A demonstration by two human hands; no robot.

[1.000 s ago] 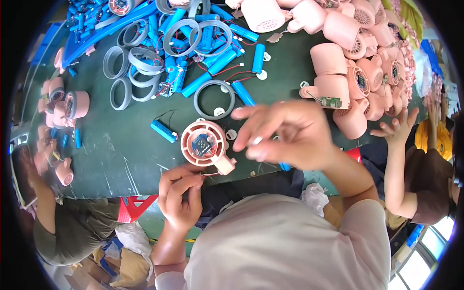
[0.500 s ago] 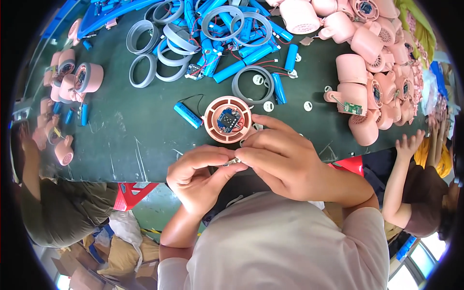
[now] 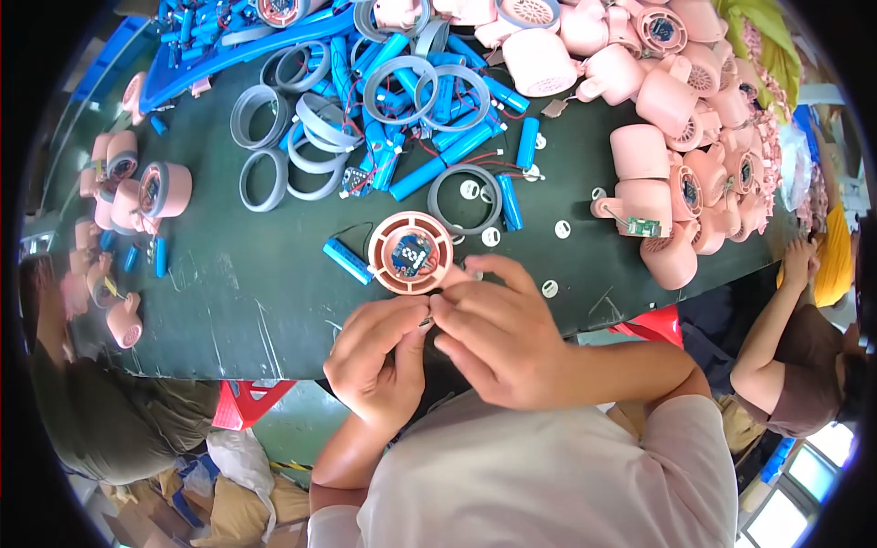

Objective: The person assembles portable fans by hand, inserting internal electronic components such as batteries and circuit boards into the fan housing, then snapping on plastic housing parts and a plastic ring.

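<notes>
In front of me a round pink housing [image 3: 377, 239] lies with its open face up; a blue circuit board [image 3: 411, 255] with a small display and red wires sits inside. Just below its rim, my left hand [image 3: 376, 361] pinches a small dark and metallic part [image 3: 426, 321] between thumb and forefinger. The fingertips of my right hand [image 3: 502, 333] close on that same part from the other side, its forefinger stretched along the housing's handle. What exactly the part is stays mostly hidden by the fingers. A blue battery [image 3: 348, 261] with a thin black wire lies left of the housing.
A grey ring [image 3: 432, 201] lies beyond the housing, before a heap of blue batteries [image 3: 429, 175] and rings. Many pink housings [image 3: 641, 153] are piled right, others [image 3: 166, 189] left. White labels [image 3: 550, 289] dot the green table. People sit at both sides.
The view has shifted, so the table's contents appear lower and slightly left. Both hands still pinch together by the housing; the small part shows less between the fingers than before.
</notes>
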